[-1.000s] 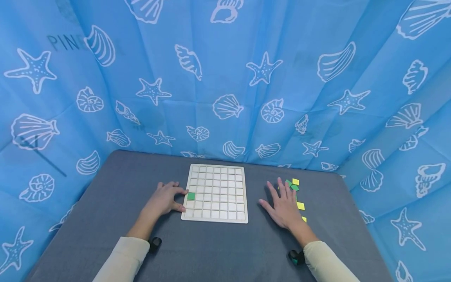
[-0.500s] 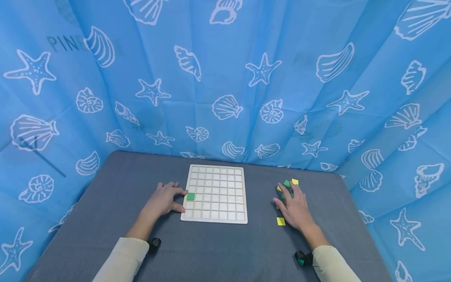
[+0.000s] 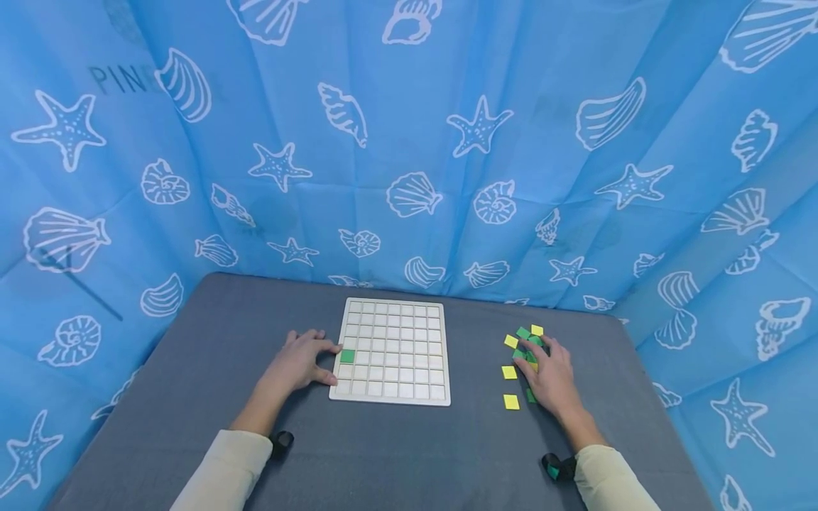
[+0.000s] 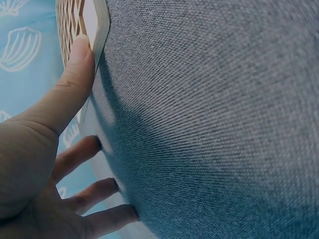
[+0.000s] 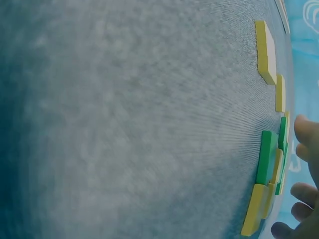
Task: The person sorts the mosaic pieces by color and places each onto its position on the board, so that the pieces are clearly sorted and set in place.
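Note:
A pale square board [image 3: 390, 401] with a grid of shallow cells lies on the table, one green tile [image 3: 347, 355] sitting in its leftmost column. My left hand [image 3: 296, 362] is at the board's left edge, index finger and thumb touching the rim; the left wrist view has the thumb [image 4: 79, 52] on the board's border and the other fingers spread. Over a loose cluster of green tiles [image 3: 524, 332] and yellow tiles [image 3: 511, 341], my right hand [image 3: 553, 372] hovers with bent fingers. In the right wrist view its thumb [image 5: 305, 130] stands apart from the fingers, above the tiles.
Nearer me, a yellow tile [image 3: 511, 402] and a partly covered green tile [image 3: 530, 395] lie beside the right hand. Grey cloth covers the table [image 3: 409, 454]. A blue shell-patterned curtain [image 3: 409, 142] closes off the back and sides.
My right hand has moved rightward, from left of the tiles to over them, uncovering more yellow and green ones. The left hand and the board have stayed put.

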Demonstrator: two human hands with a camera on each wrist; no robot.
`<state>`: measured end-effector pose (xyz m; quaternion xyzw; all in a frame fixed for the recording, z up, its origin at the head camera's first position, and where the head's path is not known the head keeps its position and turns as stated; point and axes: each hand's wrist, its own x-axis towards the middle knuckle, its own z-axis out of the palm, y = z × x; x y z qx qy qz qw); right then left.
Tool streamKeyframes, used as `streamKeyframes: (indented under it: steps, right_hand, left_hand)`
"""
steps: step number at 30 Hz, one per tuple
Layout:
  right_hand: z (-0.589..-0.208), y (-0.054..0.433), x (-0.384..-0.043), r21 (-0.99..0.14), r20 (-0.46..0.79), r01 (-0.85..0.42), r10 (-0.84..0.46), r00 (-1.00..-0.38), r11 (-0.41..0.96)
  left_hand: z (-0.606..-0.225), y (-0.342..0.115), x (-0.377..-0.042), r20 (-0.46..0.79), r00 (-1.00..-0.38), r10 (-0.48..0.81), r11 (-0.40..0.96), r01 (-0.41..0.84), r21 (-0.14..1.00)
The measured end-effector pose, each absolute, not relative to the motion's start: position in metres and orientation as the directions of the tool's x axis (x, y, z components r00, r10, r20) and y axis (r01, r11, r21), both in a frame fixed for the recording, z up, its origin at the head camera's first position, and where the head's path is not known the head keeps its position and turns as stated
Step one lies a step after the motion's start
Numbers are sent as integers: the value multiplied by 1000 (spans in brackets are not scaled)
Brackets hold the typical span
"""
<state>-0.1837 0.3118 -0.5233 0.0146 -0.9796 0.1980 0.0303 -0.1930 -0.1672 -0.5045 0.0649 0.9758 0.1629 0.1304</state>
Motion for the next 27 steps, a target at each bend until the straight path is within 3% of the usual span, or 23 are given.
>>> streamKeyframes:
  steps: [5,12,22,27]
  right_hand:
    - [-523,313,-184,-365,145,-73,-21,-989,928]
    - [-521,310,-184,-349,135,-53,-5,-991,936]
    - [-521,310,-186,-438,207,-97,-4,-978,894]
    - [-515,306,-185,-505,165,-43,47,-985,862]
  left_hand:
    - [-504,-167,-192,-238,-957,164,938,77,336]
    - [-503,-166,-195,-232,-958,167,937,81,339]
    - [-503,-165,-196,-238,-959,152,936,62,348]
    - [-506,-166,-195,-242,-958,154,933,61,355]
